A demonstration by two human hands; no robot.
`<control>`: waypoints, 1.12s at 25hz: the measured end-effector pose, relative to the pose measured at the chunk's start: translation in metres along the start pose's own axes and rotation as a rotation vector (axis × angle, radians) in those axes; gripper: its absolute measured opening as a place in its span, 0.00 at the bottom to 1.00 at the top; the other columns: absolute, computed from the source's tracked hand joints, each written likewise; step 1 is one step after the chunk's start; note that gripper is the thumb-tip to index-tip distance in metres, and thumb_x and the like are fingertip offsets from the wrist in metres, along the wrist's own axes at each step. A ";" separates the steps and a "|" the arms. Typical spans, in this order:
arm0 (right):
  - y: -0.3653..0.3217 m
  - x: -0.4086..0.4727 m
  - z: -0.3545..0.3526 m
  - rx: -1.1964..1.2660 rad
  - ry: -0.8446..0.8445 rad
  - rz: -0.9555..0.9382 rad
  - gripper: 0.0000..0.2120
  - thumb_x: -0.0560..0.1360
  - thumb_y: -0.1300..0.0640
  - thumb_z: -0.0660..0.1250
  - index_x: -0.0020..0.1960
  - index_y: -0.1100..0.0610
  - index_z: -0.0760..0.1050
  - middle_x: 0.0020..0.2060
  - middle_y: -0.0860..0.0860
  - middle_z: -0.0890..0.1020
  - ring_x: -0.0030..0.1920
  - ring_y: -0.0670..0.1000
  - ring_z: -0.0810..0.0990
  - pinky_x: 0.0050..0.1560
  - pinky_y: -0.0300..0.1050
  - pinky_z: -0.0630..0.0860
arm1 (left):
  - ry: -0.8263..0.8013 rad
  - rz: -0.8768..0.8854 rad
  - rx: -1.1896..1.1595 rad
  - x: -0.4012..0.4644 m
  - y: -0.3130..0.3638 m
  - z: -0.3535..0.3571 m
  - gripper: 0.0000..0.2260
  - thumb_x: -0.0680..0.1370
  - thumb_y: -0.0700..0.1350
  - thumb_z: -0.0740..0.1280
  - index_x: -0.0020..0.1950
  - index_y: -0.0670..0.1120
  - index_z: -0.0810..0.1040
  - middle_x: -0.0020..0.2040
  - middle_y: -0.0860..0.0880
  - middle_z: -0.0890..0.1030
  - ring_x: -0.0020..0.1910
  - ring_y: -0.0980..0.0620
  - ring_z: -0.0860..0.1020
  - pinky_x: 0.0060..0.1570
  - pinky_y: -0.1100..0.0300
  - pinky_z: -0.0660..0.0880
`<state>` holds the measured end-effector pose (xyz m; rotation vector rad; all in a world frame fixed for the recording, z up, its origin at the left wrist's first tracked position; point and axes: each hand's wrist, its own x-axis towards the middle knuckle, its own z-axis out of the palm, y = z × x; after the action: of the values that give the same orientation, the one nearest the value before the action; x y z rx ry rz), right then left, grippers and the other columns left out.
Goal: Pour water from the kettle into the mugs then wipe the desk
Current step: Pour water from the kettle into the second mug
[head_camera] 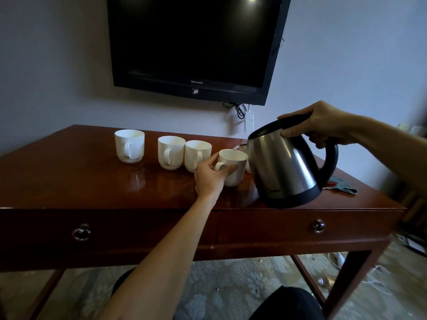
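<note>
White mugs (171, 152) stand left of your left hand (211, 175), which grips the mug (232, 166) being filled. Just right, your right hand (323, 123) holds the tilted kettle (284, 167)'s handle, spout over the rim. Next, judge the level, then tip back.

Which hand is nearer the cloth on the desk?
Right. The right hand grips the kettle handle, up above and just left of the cloth. The left hand holds a mug well to the cloth's left.

Both arms outstretched, left hand (211, 175) and right hand (321, 122) curled
</note>
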<state>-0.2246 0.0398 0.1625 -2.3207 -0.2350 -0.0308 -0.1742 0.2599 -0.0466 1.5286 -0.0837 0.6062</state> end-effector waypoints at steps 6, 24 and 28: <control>-0.002 0.000 0.002 -0.015 -0.001 -0.010 0.27 0.61 0.52 0.80 0.60 0.50 0.84 0.26 0.52 0.64 0.24 0.49 0.61 0.24 0.41 0.63 | 0.024 -0.014 -0.015 0.002 -0.003 0.001 0.31 0.65 0.54 0.82 0.66 0.49 0.81 0.51 0.62 0.82 0.55 0.59 0.79 0.60 0.49 0.79; 0.000 0.001 0.000 -0.002 -0.004 -0.013 0.27 0.60 0.53 0.81 0.59 0.51 0.85 0.26 0.51 0.63 0.25 0.50 0.60 0.24 0.41 0.62 | 0.007 0.015 -0.017 0.000 -0.001 0.001 0.24 0.67 0.49 0.81 0.62 0.48 0.83 0.41 0.70 0.79 0.46 0.69 0.76 0.52 0.59 0.78; 0.000 0.002 0.000 -0.007 -0.001 -0.011 0.25 0.63 0.54 0.81 0.60 0.51 0.85 0.26 0.51 0.63 0.24 0.49 0.60 0.24 0.40 0.63 | 0.008 0.010 -0.017 0.001 0.000 0.002 0.24 0.68 0.48 0.81 0.63 0.49 0.83 0.41 0.72 0.77 0.45 0.72 0.74 0.49 0.63 0.75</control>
<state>-0.2227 0.0401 0.1624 -2.3271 -0.2481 -0.0358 -0.1732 0.2585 -0.0464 1.5105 -0.0901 0.6180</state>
